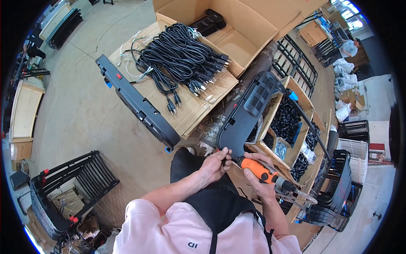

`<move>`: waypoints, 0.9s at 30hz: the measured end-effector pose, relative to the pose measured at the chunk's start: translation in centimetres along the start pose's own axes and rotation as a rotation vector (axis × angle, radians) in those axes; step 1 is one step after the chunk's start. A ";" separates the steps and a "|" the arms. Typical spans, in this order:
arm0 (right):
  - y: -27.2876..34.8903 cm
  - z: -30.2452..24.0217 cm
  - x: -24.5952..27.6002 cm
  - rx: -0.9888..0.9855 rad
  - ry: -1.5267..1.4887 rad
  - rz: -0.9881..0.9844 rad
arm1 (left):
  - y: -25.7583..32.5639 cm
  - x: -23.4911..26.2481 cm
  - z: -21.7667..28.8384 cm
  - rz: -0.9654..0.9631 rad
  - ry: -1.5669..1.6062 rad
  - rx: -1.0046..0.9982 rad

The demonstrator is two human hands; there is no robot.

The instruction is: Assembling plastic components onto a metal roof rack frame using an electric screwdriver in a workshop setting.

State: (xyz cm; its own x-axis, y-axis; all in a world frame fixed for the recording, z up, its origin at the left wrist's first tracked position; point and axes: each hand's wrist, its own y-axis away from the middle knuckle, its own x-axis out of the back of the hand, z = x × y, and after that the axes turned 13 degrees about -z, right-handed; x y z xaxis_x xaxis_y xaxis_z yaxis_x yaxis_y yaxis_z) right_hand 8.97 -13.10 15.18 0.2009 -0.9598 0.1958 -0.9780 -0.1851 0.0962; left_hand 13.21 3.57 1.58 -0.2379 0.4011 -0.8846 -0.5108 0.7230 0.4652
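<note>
My right hand [261,181] is wrapped round an orange and black power screwdriver [256,168], whose nose points left toward my other hand. A clear hose or cord trails from its rear end. My left hand [218,164] is closed in a pinch beside the driver's tip, at the near end of a long black plastic housing [237,127]. What lies between those fingers is too small to make out. The housing has a vented raised section at its far end and leans against the wooden bins. A similar black housing [137,103] with a red switch stands at the left.
Bundled black power cords [177,57] lie on cardboard [186,120] ahead, by an open carton [249,31]. Wooden bins [277,156] at the right hold many small black parts. Black frames [80,182] stack at the lower left. Another person [347,48] is far right.
</note>
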 end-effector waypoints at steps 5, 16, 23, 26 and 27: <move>-0.7 -0.5 0.5 -0.002 -0.030 0.037 | -0.5 -1.2 1.0 -0.057 0.145 -0.055; -3.1 -1.0 0.7 0.014 0.058 0.043 | -1.4 -2.5 2.4 -0.072 0.117 -0.028; -6.8 0.5 -0.1 -0.006 0.062 0.080 | -1.5 -2.0 2.1 -0.070 -0.122 -0.046; -8.4 0.8 -0.4 -0.040 0.072 0.073 | -1.5 -1.5 2.3 -0.132 -0.209 -0.027; -8.9 0.8 -0.5 -0.043 0.075 0.066 | -1.6 -1.3 2.4 -0.154 -0.247 -0.030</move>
State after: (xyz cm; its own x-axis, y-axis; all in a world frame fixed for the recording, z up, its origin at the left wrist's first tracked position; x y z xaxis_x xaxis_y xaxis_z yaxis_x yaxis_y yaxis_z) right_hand 17.52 -11.13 13.43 0.1415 -0.9510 0.2749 -0.9863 -0.1116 0.1217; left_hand 16.31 3.21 2.10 0.0508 0.4156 -0.9081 -0.5505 0.7703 0.3218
